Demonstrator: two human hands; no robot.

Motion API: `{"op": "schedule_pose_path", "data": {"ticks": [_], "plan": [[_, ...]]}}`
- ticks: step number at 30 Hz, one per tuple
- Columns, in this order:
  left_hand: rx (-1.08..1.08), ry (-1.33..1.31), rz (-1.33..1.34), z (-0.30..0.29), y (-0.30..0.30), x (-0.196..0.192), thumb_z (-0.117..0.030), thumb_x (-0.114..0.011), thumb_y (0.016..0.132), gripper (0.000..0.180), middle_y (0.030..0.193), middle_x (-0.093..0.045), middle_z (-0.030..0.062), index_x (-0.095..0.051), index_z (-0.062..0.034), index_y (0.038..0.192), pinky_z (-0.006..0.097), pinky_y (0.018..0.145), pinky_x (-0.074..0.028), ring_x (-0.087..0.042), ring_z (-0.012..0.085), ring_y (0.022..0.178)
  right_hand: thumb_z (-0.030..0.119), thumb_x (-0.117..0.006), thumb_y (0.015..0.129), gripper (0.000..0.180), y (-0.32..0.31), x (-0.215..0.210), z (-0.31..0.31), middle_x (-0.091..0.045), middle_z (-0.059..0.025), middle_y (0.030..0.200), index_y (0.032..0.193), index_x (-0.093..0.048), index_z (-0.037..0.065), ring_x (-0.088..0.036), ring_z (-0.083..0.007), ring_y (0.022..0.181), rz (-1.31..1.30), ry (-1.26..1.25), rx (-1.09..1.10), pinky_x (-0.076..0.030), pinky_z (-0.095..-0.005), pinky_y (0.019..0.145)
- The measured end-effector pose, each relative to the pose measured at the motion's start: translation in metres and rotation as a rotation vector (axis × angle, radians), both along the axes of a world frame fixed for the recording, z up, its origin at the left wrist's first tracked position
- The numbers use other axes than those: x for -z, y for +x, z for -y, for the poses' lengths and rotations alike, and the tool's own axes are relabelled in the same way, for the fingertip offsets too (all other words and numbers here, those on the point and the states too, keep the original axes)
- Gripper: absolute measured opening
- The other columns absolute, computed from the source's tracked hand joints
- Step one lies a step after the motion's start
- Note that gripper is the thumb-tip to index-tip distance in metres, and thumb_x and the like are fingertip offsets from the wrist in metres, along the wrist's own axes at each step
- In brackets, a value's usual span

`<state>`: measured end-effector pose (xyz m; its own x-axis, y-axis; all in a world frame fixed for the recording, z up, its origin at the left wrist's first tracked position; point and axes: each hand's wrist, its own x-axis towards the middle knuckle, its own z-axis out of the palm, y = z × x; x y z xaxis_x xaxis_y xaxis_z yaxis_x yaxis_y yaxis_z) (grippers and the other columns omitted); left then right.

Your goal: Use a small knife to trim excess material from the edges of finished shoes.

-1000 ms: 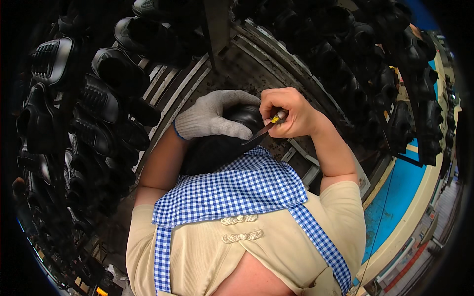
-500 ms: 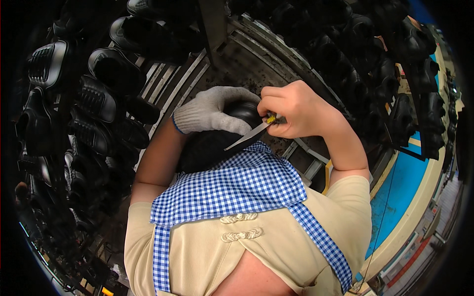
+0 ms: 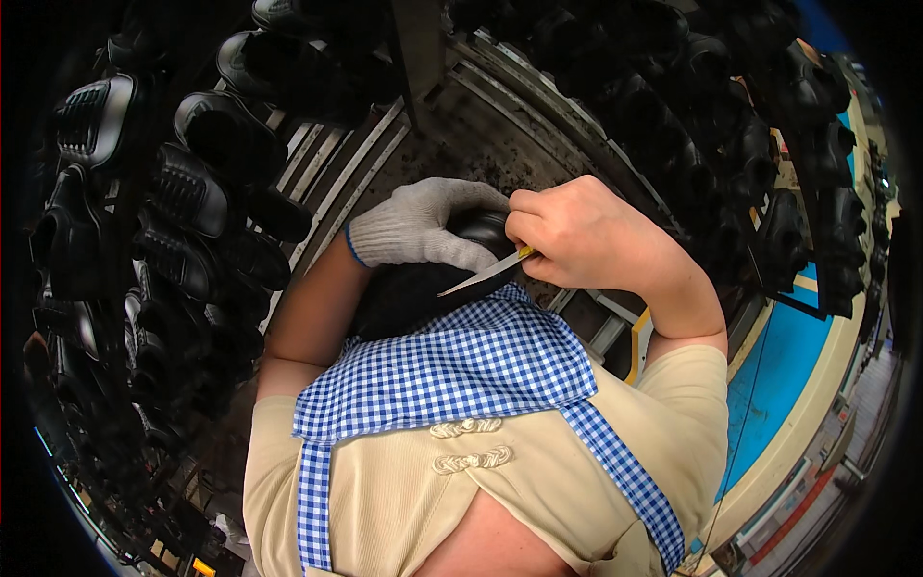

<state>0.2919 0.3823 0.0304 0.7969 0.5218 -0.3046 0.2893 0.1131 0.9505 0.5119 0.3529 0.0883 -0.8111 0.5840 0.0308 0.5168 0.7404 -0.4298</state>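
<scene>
Left hand: wears grey knit glove with blue cuff edge; curls fingers over far side of shoe, presses thumb along near side, gripping it between.
Right hand: bare; closes fingers firmly round knife, back of hand uppermost, just beside shoe's right end.
Knife: slants down-left from right fist, slim and pale in the blade, yellow near the grip; mostly hidden at handle. Passes close by gloved thumb, tip over dark part of shoe; touching or apart, cannot tell.
Shoe: black, glossy and rounded between both hands, matte nearer the body; held just above apron, outline partly lost in shadow.
Apron: blue-and-white check, worn over cream shirt with knotted fastenings.
Left side: black shoes in rows.
Right side: more black shoes, mostly shadowed.
Beyond hands: pale rails; dark floor, flecked with bits.
Far right: blue strip, cream-bordered.
</scene>
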Motion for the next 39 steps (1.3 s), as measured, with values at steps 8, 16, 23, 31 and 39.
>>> {"op": "schedule_pose_path", "data": {"ticks": [8, 16, 23, 31, 39], "plan": [[-0.005, 0.051, -0.028, -0.002, 0.000, 0.002, -0.052, -0.083, 0.060, 0.086, 0.116, -0.064, 0.0151, -0.058, -0.0009, 0.124, 0.036, 0.098, -0.046, -0.060, 0.0275, 0.111, 0.008, -0.070, 0.061, 0.018, 0.000, 0.009, -0.002, -0.054, -0.0066, 0.071, 0.074, -0.057, 0.004, -0.059, -0.0250, 0.058, -0.013, -0.015, -0.015, -0.049, -0.0335, 0.049], [-0.054, -0.112, 0.056, -0.003, 0.002, 0.000, -0.040, -0.085, 0.060, 0.077, 0.114, -0.063, 0.0134, -0.060, -0.0014, 0.121, 0.036, 0.098, -0.046, -0.060, 0.0251, 0.109, 0.005, -0.068, 0.059, 0.020, 0.013, 0.033, -0.009, -0.059, -0.0082, 0.075, 0.075, -0.057, 0.003, -0.062, -0.0260, 0.064, -0.267, -0.251, 0.066, -0.050, -0.0318, 0.054], [-0.087, -0.193, 0.078, -0.004, 0.007, 0.005, -0.039, -0.085, 0.060, 0.075, 0.111, -0.063, 0.0123, -0.060, -0.0009, 0.119, 0.036, 0.098, -0.046, -0.060, 0.0249, 0.106, 0.002, -0.067, 0.062, 0.016, 0.022, 0.057, -0.006, -0.056, -0.0063, 0.072, 0.075, -0.057, 0.002, -0.057, -0.0183, 0.062, -0.516, -0.482, 0.168, -0.046, -0.0271, 0.056], [-0.073, -0.174, 0.058, -0.005, 0.012, 0.008, -0.039, -0.088, 0.058, 0.078, 0.113, -0.063, 0.0123, -0.060, -0.0007, 0.120, 0.035, 0.099, -0.044, -0.058, 0.0246, 0.109, 0.001, -0.065, 0.064, 0.013, 0.026, 0.072, -0.003, -0.056, -0.0052, 0.072, 0.074, -0.056, 0.002, -0.055, -0.0158, 0.063, -0.638, -0.559, 0.191, -0.045, -0.0263, 0.057], [-0.063, -0.198, 0.051, -0.004, 0.010, 0.011, -0.035, -0.088, 0.057, 0.077, 0.116, -0.062, 0.0125, -0.060, -0.0021, 0.121, 0.036, 0.100, -0.044, -0.058, 0.0250, 0.111, 0.003, -0.067, 0.070, 0.012, 0.027, 0.072, 0.009, -0.056, -0.0014, 0.074, 0.078, -0.057, 0.003, -0.053, -0.0104, 0.066, -0.664, -0.612, 0.341, -0.043, -0.0237, 0.060]]}}
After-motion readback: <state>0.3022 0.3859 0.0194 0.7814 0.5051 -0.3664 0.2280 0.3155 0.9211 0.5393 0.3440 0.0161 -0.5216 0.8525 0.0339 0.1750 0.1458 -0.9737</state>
